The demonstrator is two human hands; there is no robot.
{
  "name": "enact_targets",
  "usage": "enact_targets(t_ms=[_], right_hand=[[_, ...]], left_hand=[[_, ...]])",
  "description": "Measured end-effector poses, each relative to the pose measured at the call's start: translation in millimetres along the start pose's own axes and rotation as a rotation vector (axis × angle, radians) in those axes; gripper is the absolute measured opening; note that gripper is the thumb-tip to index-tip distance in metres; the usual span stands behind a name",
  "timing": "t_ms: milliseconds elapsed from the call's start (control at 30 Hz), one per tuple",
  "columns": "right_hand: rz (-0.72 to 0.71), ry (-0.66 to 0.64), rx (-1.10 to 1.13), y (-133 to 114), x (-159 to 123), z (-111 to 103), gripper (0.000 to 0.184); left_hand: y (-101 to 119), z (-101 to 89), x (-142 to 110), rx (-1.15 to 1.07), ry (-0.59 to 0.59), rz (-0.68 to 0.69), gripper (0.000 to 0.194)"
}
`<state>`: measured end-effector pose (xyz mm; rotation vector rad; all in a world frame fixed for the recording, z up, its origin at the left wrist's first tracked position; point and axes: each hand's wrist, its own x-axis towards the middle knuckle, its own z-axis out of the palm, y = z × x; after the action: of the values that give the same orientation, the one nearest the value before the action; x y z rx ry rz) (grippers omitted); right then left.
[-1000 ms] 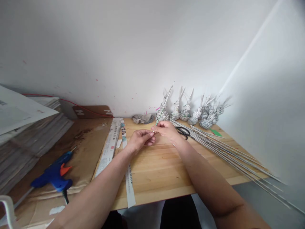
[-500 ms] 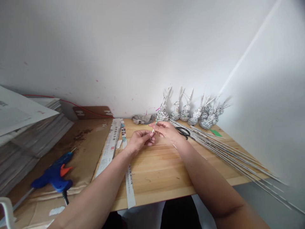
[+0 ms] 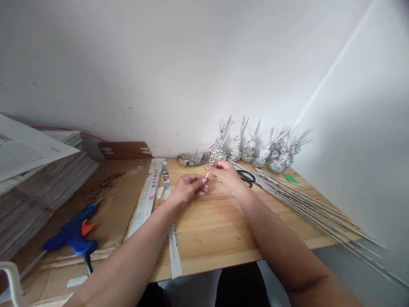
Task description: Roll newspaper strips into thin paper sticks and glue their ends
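Observation:
A thin rolled-paper stick point(image 3: 207, 175) runs between my two hands above the wooden table. My left hand point(image 3: 192, 186) pinches its lower end between thumb and fingertips. Higher up, my right hand point(image 3: 223, 172) has thumb and fingers closed on the same stick, whose upper part slants up past the fingers in front of a woven paper figure point(image 3: 217, 154). Part of the stick is hidden by the right fingers. Black-handled scissors point(image 3: 246, 177) lie just beyond my right wrist.
Several woven paper figures point(image 3: 249, 152) line the wall. Long paper sticks point(image 3: 297, 200) extend over the table's right edge. A grey cloth point(image 3: 191, 160), newspaper strips point(image 3: 174, 251), a blue glue gun point(image 3: 75, 234) on cardboard point(image 3: 118, 204) and stacked paper point(image 3: 38, 183) are around.
The stick's upper end has tilted to the right, away from the woven figure's top. My right hand has shifted slightly; my left hand has hardly moved.

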<state>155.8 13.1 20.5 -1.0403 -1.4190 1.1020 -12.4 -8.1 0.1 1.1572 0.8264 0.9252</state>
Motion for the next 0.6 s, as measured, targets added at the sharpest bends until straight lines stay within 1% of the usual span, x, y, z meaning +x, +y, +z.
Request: enact_targets(t_ms=[67,200,300,367,500,600], right_hand=[[0.011,0.006,0.006,-1.7,0.1,-0.4,0.035],[-0.013,-0.022,0.153,-6.1,0.2,-2.2,0.035],[-0.013,0.042,0.196,-5.2,1.3,-3.1,0.033],[0.003,0.064,0.206,-3.3,2.1,-3.3,0.037],[-0.007,-0.003,0.17,0.9,3.3,-4.3,0.034],[-0.03,0.054,0.115,4.6,4.6,-5.1,0.036]], left_hand=[[-0.5,-0.3,0.3,0.001,0.001,0.001,0.035],[-0.9,-0.6,0.3,0.007,-0.002,0.001,0.036],[-0.6,-0.3,0.1,0.013,-0.006,-0.002,0.036],[-0.6,-0.4,0.3,0.012,-0.002,-0.005,0.036],[-1.7,-1.4,1.3,0.005,-0.013,-0.012,0.037],[-2.7,-1.6,2.1,-0.001,-0.006,-0.014,0.038]])
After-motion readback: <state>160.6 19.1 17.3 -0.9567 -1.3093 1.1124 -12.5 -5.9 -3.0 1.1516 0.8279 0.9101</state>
